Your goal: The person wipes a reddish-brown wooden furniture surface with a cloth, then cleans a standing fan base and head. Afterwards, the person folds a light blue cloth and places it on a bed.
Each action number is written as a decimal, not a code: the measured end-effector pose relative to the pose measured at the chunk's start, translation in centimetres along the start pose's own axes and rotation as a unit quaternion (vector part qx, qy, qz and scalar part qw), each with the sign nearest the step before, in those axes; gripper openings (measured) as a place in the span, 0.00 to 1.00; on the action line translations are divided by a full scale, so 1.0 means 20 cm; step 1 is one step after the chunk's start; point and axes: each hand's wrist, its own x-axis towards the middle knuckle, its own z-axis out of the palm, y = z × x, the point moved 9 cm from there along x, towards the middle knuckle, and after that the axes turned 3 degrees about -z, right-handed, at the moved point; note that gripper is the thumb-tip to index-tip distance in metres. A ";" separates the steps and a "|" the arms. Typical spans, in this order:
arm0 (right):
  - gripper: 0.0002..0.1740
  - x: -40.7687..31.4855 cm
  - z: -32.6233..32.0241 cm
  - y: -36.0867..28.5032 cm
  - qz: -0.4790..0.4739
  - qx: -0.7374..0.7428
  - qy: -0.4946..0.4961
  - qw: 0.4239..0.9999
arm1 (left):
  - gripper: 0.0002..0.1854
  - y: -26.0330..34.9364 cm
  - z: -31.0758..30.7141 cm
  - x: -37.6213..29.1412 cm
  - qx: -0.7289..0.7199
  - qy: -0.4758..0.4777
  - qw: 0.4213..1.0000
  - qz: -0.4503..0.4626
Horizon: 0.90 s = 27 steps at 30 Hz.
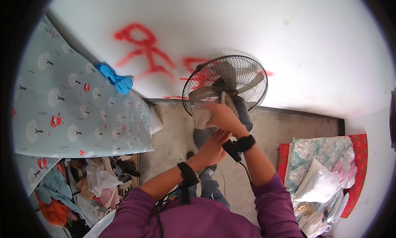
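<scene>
A pedestal fan (244,74) with a black wire guard and grey blades stands before me, close to the white wall. My right hand (224,115) grips a pale cloth (202,117), part of which rises against the back of the fan by its dark motor housing (243,111). Motion blurs the fingers of this hand. Just below it is my left hand (210,149), near the fan's column; its fingers are bent, and whether they hold the column is hidden.
At left hangs a tree-patterned sheet (102,120) with a blue cloth (119,81) on its edge, above shelves of clothes and shoes (126,170). Folded bedding (321,148) with a white pillow (318,182) lies at right. A cord (224,182) runs along the concrete floor (266,145).
</scene>
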 end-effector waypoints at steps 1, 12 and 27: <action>0.26 -0.01 -0.07 -0.05 0.019 0.114 0.002 0.993 | 0.34 0.00 -0.01 -0.03 0.022 -0.002 1.000 0.005; 0.32 -0.50 -0.83 0.10 0.024 0.334 0.385 0.860 | 0.23 -0.47 -0.11 -0.30 -0.170 -0.051 0.956 -0.233; 0.29 -2.09 1.24 1.49 0.307 0.759 0.421 0.391 | 0.37 -1.10 0.87 -0.95 -0.160 -0.235 0.837 -0.467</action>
